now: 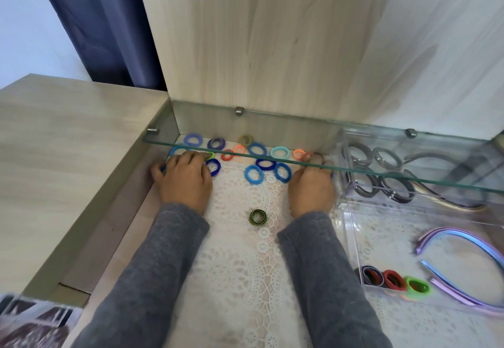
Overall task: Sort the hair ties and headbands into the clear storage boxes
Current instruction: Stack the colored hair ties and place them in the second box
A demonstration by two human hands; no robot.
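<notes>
Though apart, two hands [185, 181] [311, 187], one green-black tie [258, 217].

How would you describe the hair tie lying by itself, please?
Find the white lace mat below the glass shelf. Between the left sleeve and right sleeve lies the hair tie. Unlike the plain bright ties farther back, it is dark with green stripes and sits alone.
</notes>
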